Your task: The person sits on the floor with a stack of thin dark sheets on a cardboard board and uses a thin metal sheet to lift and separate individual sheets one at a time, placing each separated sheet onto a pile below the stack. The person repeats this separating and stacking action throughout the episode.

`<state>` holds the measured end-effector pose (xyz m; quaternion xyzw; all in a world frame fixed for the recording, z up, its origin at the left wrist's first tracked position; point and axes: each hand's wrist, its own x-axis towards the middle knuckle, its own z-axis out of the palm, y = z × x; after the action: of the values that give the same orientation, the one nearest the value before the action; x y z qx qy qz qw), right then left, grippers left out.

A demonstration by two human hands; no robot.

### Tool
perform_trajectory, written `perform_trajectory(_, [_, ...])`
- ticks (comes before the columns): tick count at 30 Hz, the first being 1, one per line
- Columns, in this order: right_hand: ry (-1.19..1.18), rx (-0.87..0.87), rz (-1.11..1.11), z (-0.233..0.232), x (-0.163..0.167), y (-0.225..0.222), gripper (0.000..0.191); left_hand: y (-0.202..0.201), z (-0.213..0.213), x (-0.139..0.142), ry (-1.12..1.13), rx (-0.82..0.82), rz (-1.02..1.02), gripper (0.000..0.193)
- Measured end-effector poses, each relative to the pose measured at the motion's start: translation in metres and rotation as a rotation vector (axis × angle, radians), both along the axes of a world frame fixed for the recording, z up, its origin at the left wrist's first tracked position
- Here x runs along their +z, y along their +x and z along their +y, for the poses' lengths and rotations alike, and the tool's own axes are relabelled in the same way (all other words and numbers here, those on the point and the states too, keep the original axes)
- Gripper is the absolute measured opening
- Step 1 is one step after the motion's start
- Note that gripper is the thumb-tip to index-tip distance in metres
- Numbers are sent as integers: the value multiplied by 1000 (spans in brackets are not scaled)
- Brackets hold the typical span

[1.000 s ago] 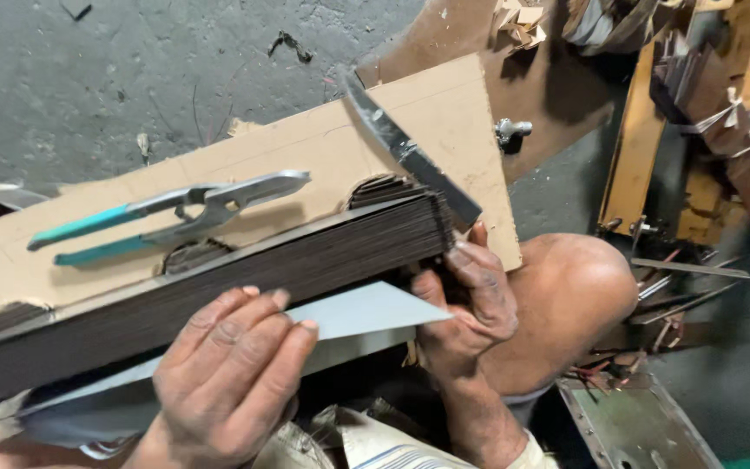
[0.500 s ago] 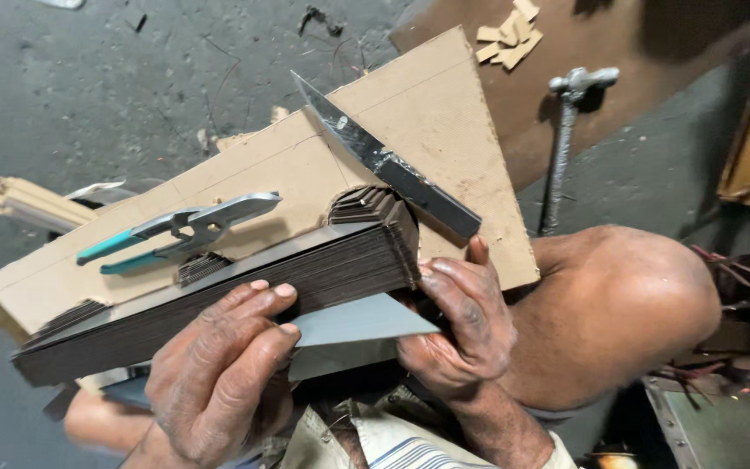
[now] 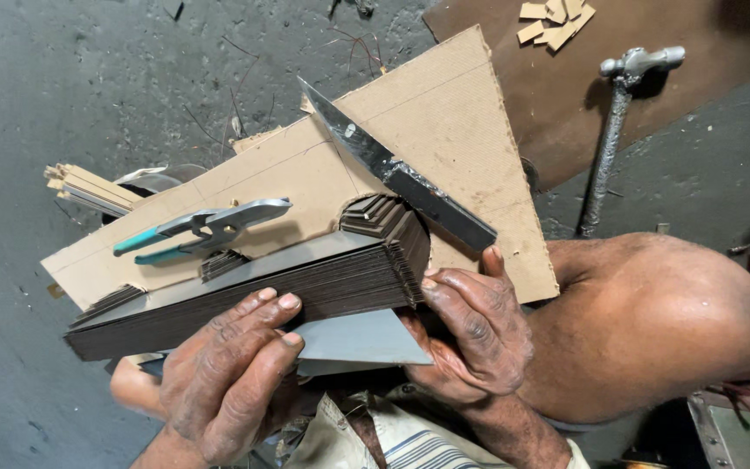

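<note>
Both hands hold a thick stack of dark brown sheets, shaped with scalloped cut-outs along its far edge. My left hand grips the stack's near side, fingers over its edge. My right hand clasps the stack's right end. A thin grey sheet pokes out under the stack between the hands. Beyond the stack lies a cardboard piece carrying a long knife and teal-handled snips.
A bare knee is to the right of the hands. A metal hammer-like tool lies on the dark floor at the upper right, near small cardboard scraps. A bundle of pale strips sits at the left.
The view has shifted, and the stack and cardboard now sit higher and more central. Both hands keep their grip on the stack. The hammer-like tool has come fully into view.
</note>
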<state>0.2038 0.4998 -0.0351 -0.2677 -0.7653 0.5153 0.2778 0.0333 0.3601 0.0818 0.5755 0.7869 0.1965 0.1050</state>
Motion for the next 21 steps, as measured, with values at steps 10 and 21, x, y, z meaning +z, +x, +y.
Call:
perform_trajectory(10, [-33,-34,34,-2,-6,0,35,2,-2,-8,54,-26,45,40])
perform_trajectory(21, [-33,-50,146,0,-11,-3,40,10,-3,-8,46,-25,73,26])
